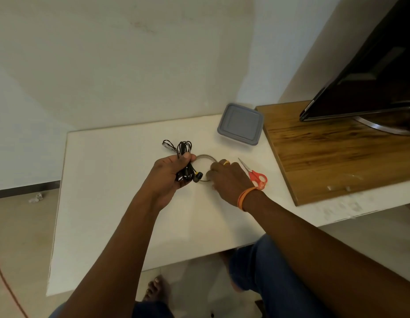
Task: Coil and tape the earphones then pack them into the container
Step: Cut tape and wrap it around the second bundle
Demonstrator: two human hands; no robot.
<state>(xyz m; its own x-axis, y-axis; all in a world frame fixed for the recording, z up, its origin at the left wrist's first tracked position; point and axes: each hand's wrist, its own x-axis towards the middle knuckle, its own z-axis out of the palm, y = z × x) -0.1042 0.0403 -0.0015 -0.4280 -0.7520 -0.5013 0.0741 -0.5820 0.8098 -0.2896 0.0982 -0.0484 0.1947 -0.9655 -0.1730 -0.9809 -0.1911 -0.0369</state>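
My left hand [170, 175] grips a coiled bundle of black earphones [183, 149] above the white table [112, 203]; cable loops stick out above my fist and an earbud shows below it. Just to its right lies a roll of clear tape [205, 157], a thin ring on the table. My right hand [229, 180] rests on the right part of the ring, fingers curled over its edge. The container [240, 125], a clear box with a grey lid on, stands at the table's far right.
Orange-handled scissors [256, 176] lie just right of my right hand. A wooden board [337, 157] overlaps the table's right side and carries a dark screen on a stand [371, 76]. A wall runs along the back. My legs are under the table's front edge.
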